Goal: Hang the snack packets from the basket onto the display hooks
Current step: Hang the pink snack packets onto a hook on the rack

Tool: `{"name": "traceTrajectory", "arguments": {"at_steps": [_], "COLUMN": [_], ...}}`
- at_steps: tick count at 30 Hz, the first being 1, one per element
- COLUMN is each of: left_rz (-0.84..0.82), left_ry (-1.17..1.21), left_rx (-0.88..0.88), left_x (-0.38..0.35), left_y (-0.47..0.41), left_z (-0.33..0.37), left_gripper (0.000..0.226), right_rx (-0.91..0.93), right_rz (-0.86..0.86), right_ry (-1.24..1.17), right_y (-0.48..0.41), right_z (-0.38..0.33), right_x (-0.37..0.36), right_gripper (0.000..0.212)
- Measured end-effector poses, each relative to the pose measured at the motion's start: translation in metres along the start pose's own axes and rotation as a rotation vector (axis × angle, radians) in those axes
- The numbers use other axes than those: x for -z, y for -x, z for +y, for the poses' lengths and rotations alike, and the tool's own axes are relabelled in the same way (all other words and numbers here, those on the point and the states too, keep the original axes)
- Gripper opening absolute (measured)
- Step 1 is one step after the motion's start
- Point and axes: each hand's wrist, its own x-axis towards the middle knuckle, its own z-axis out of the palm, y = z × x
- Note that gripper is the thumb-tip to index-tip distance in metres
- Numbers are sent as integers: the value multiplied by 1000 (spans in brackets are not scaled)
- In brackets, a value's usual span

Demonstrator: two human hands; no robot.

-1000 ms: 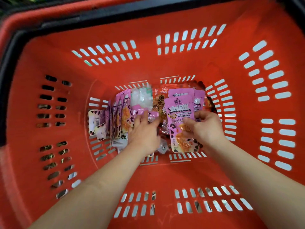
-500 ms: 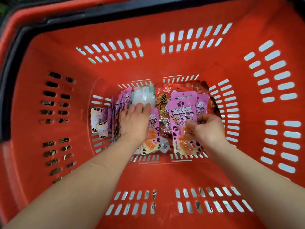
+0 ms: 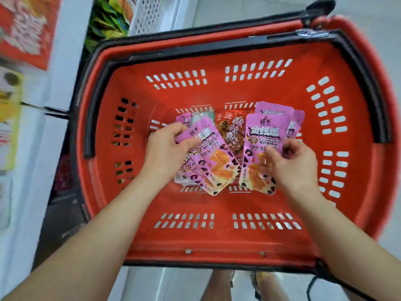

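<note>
The red basket [image 3: 195, 240] contains snack packets, all gathered over the middle of its floor. The left hand [image 3: 167, 153] grips a fan of pink packets [image 3: 214, 161] with curled fingers. Their long axes are tilted, with tops toward the far left corner and bottoms toward the near wall. The right hand [image 3: 290, 166] pinches a stack of pink packets [image 3: 263, 135] at its right edge. This stack is nearly straight, tops toward the far wall. Between the two bunches, on the floor, lies a red-brown packet [image 3: 232, 133]. Near the far wall a pale packet [image 3: 201, 116] is partly hidden.
</note>
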Motion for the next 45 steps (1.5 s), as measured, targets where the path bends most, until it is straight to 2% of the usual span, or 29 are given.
{"name": "traceTrajectory", "arguments": {"at_steps": [3,7,8,11,14,17,19,25,28,32,36,39,45], "left_rz": [15,-22,-44,-82,-51,44,99,23,-29,127,168,273,504], "left_ry": [62,83,90,76,94,128,127,53,104,140,87,-42,-366], "left_rx": [-39,-109,-130,-185,-195,-217,-232,-211,-243,-319,-465,-565,-640], "left_x": [31,66,73,90,111,141,167,259,312,366,414,437,466], "left_y": [23,49,55,76,102,136,161,247,303,379,452,488,526], "left_z": [39,87,99,131,171,218,254,360,397,433,468,487,492], "left_gripper": [16,7,8,11,20,22,24,33,36,28,19,16,18], "right_rx": [79,192,212,225,278,319,365,472,516,618,792,898,1055], "right_rz": [-37,-83,-126,-213,-289,-343,-375,-344,-309,-312,-335,-370,-510], "right_ry": [-14,12,-1,-115,-144,-176,-176,-139,-185,-204,-102,-37,-26], "right_y": [25,55,63,94,135,176,209,299,337,386,439,480,560], "right_z": [-28,-70,-82,-125,-167,-211,-246,-333,-368,-407,-437,-454,-478], "right_x": [12,34,41,59,78,102,120,175,202,230,247,250,243], "right_gripper": [14,21,22,6,4,23,27,25,24,26,31,37,39]}}
